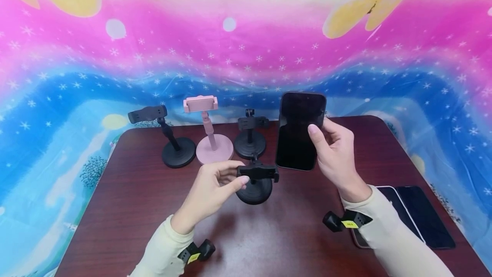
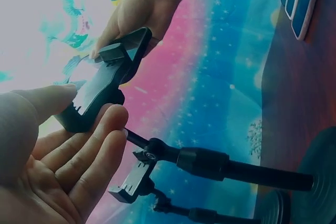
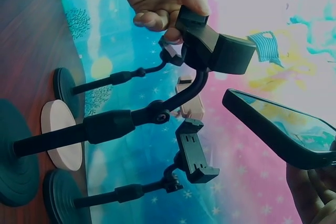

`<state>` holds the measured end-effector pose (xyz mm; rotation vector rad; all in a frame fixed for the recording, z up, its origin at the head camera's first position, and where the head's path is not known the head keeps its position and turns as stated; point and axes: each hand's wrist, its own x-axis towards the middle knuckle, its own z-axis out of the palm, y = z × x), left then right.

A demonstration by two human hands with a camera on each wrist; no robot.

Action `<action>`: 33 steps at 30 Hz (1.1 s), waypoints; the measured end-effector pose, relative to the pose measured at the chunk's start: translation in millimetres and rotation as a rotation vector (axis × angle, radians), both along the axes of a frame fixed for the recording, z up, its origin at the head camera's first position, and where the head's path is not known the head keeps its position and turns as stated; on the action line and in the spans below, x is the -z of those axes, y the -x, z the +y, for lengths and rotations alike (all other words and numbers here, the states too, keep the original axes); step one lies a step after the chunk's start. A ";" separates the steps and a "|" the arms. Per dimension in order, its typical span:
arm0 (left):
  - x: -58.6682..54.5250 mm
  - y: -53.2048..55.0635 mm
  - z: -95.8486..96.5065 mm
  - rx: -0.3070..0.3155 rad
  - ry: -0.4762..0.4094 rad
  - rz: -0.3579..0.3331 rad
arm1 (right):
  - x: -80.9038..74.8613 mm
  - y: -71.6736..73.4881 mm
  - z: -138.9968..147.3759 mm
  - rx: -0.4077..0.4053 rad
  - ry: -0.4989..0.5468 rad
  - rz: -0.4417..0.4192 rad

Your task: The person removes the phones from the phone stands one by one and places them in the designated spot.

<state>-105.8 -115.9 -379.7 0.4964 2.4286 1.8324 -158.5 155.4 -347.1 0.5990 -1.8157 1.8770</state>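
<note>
My left hand (image 1: 211,189) pinches the left end of the clamp on a black phone stand (image 1: 259,172), thumb on the near side and fingers behind. The stand's round base (image 1: 254,193) rests on the table below. In the left wrist view the thumb lies over the clamp's end (image 2: 79,121). To the right, my right hand (image 1: 338,153) grips a dark smartphone (image 1: 297,136) by its right edge, thumb on the front, held upright with its screen dark. In the right wrist view the phone (image 3: 283,129) is apart from the clamp (image 3: 233,53).
Behind stand a black phone stand (image 1: 178,153) at left, a pink phone stand (image 1: 214,148), and another black one (image 1: 250,143). Two more phones lie at the right of the brown table (image 1: 127,208), one dark (image 1: 426,217) and one white-edged (image 1: 399,208), partly behind my right sleeve. A patterned cloth hangs behind.
</note>
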 end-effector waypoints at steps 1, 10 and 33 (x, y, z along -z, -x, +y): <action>0.4 0.0 0.4 0.006 -0.013 -0.004 | 0.5 0.0 0.7 0.001 0.001 0.000; 7.9 -1.6 7.6 -0.006 -0.112 0.046 | 9.6 -0.3 12.0 0.047 -0.008 0.005; 7.6 -0.9 17.8 0.009 -0.193 0.098 | 38.6 -8.9 55.7 0.170 -0.036 -0.140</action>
